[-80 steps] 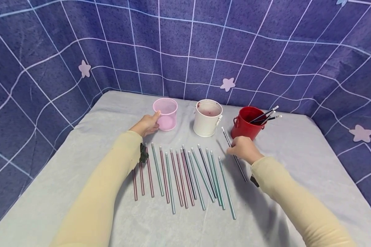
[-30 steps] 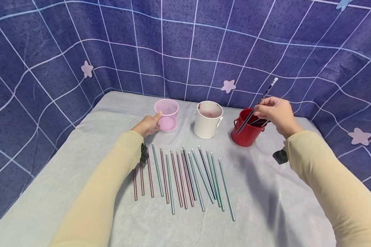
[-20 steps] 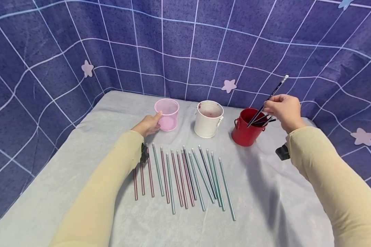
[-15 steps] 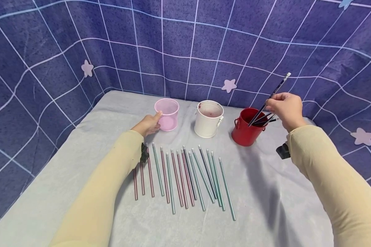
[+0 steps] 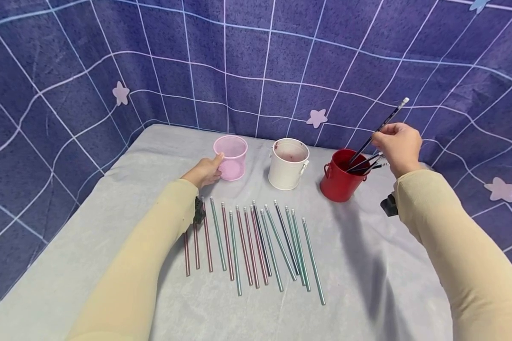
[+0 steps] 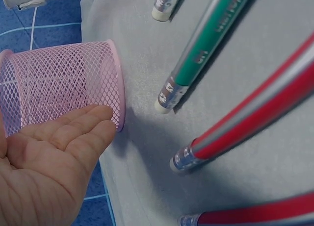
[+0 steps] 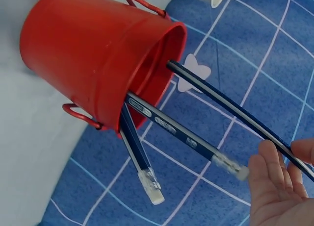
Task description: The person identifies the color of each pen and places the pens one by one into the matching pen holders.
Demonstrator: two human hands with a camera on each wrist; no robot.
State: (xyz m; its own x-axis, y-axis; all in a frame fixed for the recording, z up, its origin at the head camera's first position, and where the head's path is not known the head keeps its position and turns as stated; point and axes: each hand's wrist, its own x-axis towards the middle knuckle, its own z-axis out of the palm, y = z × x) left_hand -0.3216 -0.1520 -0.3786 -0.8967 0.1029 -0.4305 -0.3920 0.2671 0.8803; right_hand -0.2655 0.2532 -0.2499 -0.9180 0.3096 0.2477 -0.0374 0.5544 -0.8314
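My right hand (image 5: 400, 148) pinches a dark blue pencil (image 5: 394, 113) between thumb and fingers. The pencil slants, eraser end up, with its lower end at the mouth of the red bucket (image 5: 338, 185). Several other dark pencils lean inside that bucket, their white erasers sticking out over the rim; in the right wrist view one such pencil (image 7: 179, 133) reaches close to my fingertips. My left hand (image 5: 203, 173) holds the side of a pink mesh pencil cup (image 5: 234, 168), thumb near its rim and fingers along the mesh (image 6: 59, 84). No pencils show inside the pink cup.
Between the two containers stands a white bucket (image 5: 283, 171) with reddish marks inside. Red, green and dark blue pencils lie in a rough row on the grey cloth (image 5: 281, 317), a green pencil (image 5: 313, 263) rightmost. A blue grid-patterned curtain (image 5: 247, 61) hangs behind.
My right hand has picked the dark blue pencil off the cloth, lifted it to the red bucket and shifted right, bringing its lower end into the mouth. My left hand stays at the pink cup.
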